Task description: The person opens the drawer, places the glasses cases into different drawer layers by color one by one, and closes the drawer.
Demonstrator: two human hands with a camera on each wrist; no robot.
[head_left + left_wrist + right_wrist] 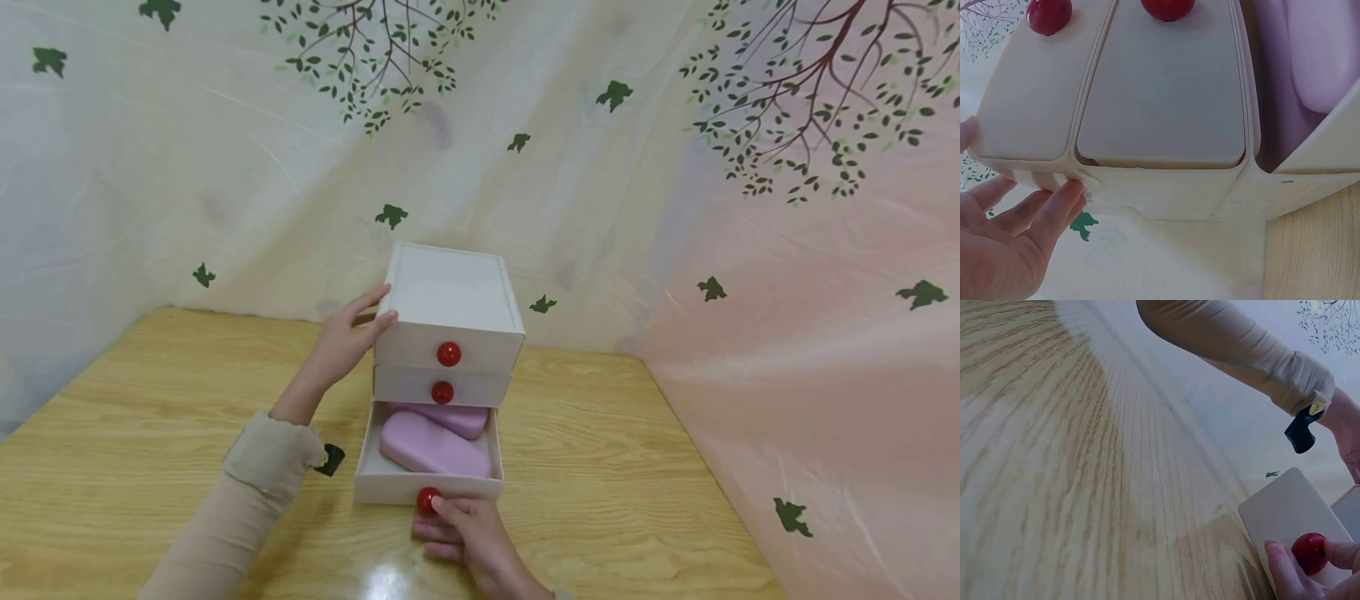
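Note:
A small white chest of drawers [457, 287] with round red knobs stands on the table. Its bottom drawer [367, 490] is pulled out, and two lilac rounded cases [435, 446] lie inside, one partly over the other. The upper drawers [1160, 94] are closed. My left hand [337, 346] rests against the chest's upper left side, its fingers [1054, 215] extended along the wall and top edge. At the front my right hand [480, 537] pinches the bottom drawer's red knob [1310, 553] between thumb and fingers.
The wood-grain table [600, 483] spreads around the chest. Behind it hangs a pale sheet [300, 167] printed with leaves and branches, which also runs down the right side. A small black device [330, 460] sits at the left wrist.

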